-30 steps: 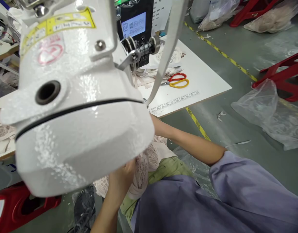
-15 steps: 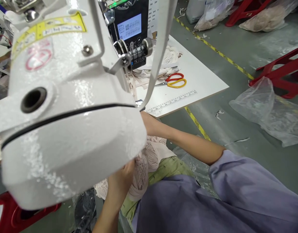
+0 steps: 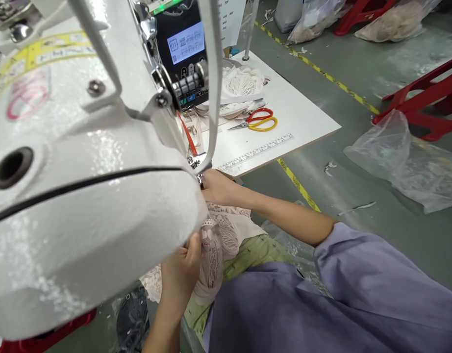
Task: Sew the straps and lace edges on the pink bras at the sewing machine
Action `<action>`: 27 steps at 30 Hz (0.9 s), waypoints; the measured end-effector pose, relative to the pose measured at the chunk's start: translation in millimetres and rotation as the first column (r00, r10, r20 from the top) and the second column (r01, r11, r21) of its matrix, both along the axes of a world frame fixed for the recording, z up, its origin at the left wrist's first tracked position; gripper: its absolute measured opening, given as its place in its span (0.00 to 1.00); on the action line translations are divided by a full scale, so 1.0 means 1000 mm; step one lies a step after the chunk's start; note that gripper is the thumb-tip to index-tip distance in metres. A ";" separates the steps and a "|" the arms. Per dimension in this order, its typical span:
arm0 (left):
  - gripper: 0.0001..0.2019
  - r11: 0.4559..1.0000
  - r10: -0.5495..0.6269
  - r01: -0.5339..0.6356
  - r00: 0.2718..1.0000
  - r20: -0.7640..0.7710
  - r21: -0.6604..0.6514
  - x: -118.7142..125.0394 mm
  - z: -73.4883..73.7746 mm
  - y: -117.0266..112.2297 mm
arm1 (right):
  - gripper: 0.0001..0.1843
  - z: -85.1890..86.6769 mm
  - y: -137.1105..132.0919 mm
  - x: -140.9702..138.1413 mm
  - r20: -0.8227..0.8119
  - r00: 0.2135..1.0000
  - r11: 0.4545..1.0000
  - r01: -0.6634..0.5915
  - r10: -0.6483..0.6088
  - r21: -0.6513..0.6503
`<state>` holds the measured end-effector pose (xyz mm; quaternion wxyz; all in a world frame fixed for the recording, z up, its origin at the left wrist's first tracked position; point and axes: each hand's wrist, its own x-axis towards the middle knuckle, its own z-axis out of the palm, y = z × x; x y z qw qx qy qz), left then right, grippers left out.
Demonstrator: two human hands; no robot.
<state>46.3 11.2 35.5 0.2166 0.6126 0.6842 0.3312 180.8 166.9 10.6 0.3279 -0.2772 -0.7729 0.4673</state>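
Observation:
A white sewing machine head (image 3: 101,235) fills the left side and hides part of the work. Below its near end, my left hand (image 3: 182,267) is closed, thumb pressed on the edge of a pale pink lace bra (image 3: 211,267) that hangs over my lap. My right hand (image 3: 219,189) is beside the metal parts under the machine head; its fingertips are mostly hidden there, so their grip cannot be made out. A pale elastic band (image 3: 214,88) runs down from above into the sewing area, close to that hand.
Red-and-yellow-handled scissors (image 3: 261,120) and lace pieces (image 3: 244,81) lie on the white table (image 3: 307,115), which has a printed ruler (image 3: 255,153). Behind the machine stands a control panel (image 3: 185,44). Plastic bags (image 3: 410,157) and red stools (image 3: 428,103) are on the floor.
The machine head and table appear shifted left in view. More of my right hand shows beside the machine, and a red strip near the needle area has come into sight. My left hand keeps its hold.

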 end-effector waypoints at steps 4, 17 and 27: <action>0.13 1.000 -0.006 0.006 1.000 -0.015 -0.025 0.001 0.005 0.001 | 0.06 -0.002 0.000 0.000 -0.037 0.999 1.000 -0.007 0.006 -0.016; 0.12 0.982 0.068 -0.010 0.950 -0.304 0.190 -0.020 -0.021 -0.021 | 0.04 -0.022 0.001 -0.006 -0.149 0.988 0.996 0.058 -0.047 0.072; 0.12 0.963 0.108 -0.027 0.951 -0.291 0.267 -0.024 -0.027 -0.022 | 0.06 -0.023 -0.001 -0.010 -0.125 0.989 0.990 0.096 -0.083 0.105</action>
